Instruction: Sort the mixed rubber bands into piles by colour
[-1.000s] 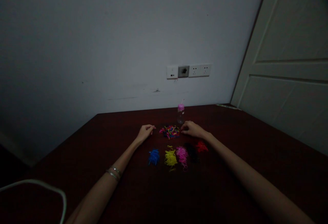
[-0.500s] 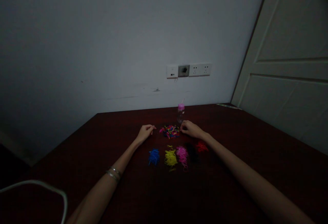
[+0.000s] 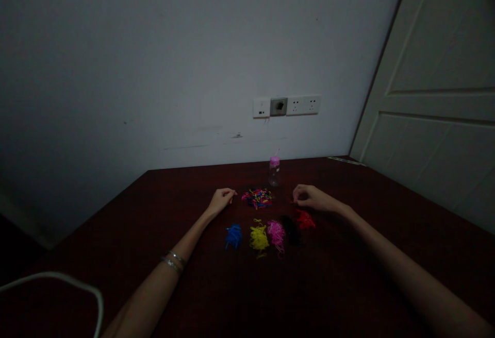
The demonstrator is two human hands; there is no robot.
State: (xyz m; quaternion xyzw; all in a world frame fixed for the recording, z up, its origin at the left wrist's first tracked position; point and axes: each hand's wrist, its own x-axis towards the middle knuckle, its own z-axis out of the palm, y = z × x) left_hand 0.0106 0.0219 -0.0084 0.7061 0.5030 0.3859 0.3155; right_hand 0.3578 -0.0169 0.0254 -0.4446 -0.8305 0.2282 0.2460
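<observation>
My right hand (image 3: pixel 307 197) is pinched over the table, right of the mixed pile. A bit of red shows at its fingertips, apparently a red rubber band (image 3: pixel 293 202). Left of the mixed pile of colourful rubber bands (image 3: pixel 258 199) rests my left hand (image 3: pixel 221 200), fingers loosely bent, their tips apart and nothing visible in them. Nearer to me lie single-colour piles: blue bands (image 3: pixel 233 236), yellow bands (image 3: pixel 259 238), pink bands (image 3: pixel 276 233), dark bands (image 3: pixel 291 230) and red bands (image 3: pixel 305 220), the red just below my right hand.
Behind the mixed pile stands a clear bottle (image 3: pixel 274 173) with a pink lid. A pale wall with sockets (image 3: pixel 303 105) rises beyond the dark red table (image 3: pixel 185 181). A white cable (image 3: pixel 58 276) curves in at lower left, and a panelled door (image 3: pixel 436 101) is at right.
My right hand has moved right, away from the mixed pile, toward the space above the red bands. The left hand has stayed nearly in place.
</observation>
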